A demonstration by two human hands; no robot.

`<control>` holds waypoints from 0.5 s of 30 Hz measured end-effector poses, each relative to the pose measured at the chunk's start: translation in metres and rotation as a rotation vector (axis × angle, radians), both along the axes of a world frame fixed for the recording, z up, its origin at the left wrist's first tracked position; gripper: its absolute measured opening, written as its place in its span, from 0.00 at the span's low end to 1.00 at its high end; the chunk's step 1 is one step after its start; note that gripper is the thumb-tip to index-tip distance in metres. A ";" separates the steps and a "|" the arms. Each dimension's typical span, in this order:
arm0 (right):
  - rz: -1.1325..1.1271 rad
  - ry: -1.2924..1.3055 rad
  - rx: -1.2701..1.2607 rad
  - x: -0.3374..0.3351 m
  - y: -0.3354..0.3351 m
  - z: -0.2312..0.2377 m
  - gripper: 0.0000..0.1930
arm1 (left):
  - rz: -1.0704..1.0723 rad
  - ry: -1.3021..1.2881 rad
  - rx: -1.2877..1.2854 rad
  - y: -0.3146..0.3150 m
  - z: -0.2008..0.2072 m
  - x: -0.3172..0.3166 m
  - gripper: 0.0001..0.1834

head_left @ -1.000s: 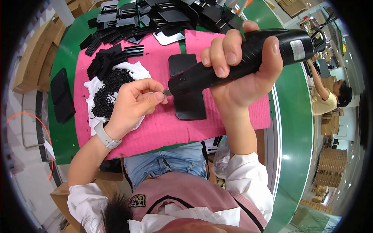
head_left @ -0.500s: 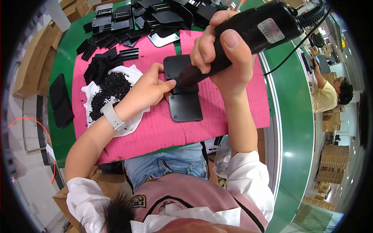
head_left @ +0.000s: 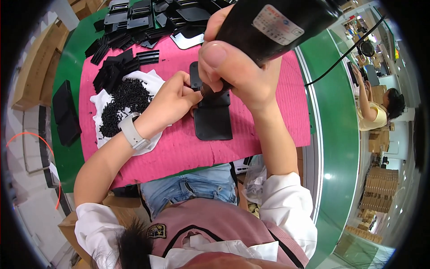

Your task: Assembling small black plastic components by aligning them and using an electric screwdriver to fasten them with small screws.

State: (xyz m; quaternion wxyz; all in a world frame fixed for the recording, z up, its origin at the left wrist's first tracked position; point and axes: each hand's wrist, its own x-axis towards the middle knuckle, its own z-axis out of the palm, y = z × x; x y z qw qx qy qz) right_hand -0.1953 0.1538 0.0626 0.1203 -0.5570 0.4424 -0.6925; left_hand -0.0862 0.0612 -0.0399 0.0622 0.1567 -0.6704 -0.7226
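Note:
My right hand [head_left: 244, 78] is wrapped round a black electric screwdriver [head_left: 251, 40] with a white label, its lower end pointing down at a black two-part plate [head_left: 213, 124]. The screwdriver and hand cover much of the plate's upper half, and the tip is hidden. At the plate's left edge my left hand [head_left: 172, 101], wearing a pale watch, grips the middle joint with thumb and fingers, close beside the screwdriver's lower end. Left of that hand, a heap of small black screws [head_left: 126, 101] lies on a white cloth [head_left: 154, 140].
The plate lies on a pink foam sheet [head_left: 174, 157] over a green table [head_left: 71, 166]. Black plates and brackets [head_left: 139, 22] are piled at the back. Another black plate [head_left: 66, 113] lies at the left edge. A cable [head_left: 342, 60] runs right; a person [head_left: 374, 112] sits beyond.
My right hand and the screwdriver have swung left and come nearer the camera, covering more of the upper plate. My left hand stays at the joint.

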 end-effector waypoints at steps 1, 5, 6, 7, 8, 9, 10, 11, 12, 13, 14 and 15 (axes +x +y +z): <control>0.011 -0.001 -0.022 -0.001 -0.001 -0.001 0.14 | 0.007 0.011 0.027 0.001 0.000 0.000 0.09; 0.038 -0.094 -0.039 0.005 -0.002 0.002 0.14 | 0.008 -0.020 0.040 0.001 0.005 0.001 0.09; 0.037 -0.095 -0.038 0.004 -0.002 0.001 0.14 | 0.008 -0.021 0.040 0.001 0.005 0.001 0.09; 0.036 -0.049 -0.044 0.002 -0.002 0.000 0.15 | 0.014 -0.014 0.037 0.001 0.003 0.001 0.09; 0.033 -0.003 -0.049 0.000 -0.002 -0.001 0.15 | 0.020 -0.007 0.034 0.001 0.002 0.001 0.09; 0.033 -0.003 -0.049 -0.001 -0.002 -0.002 0.15 | 0.020 -0.008 0.033 0.000 0.000 0.000 0.09; 0.026 0.053 -0.048 -0.002 -0.001 -0.003 0.15 | 0.017 0.002 0.011 -0.001 -0.004 -0.001 0.08; 0.019 0.109 -0.046 -0.002 0.000 -0.004 0.15 | 0.014 0.012 -0.012 -0.001 -0.006 -0.001 0.08; 0.018 0.109 -0.046 -0.002 -0.001 -0.004 0.15 | 0.013 0.011 -0.011 -0.001 -0.006 -0.001 0.08; 0.035 0.074 -0.041 -0.002 -0.002 -0.004 0.16 | 0.019 0.019 0.018 -0.001 -0.006 -0.001 0.08; 0.052 0.040 -0.037 -0.002 -0.003 -0.004 0.16 | 0.025 0.026 0.048 0.000 -0.007 -0.002 0.08; 0.051 0.039 -0.037 -0.001 -0.004 -0.005 0.16 | 0.024 0.025 0.049 0.000 -0.007 -0.002 0.08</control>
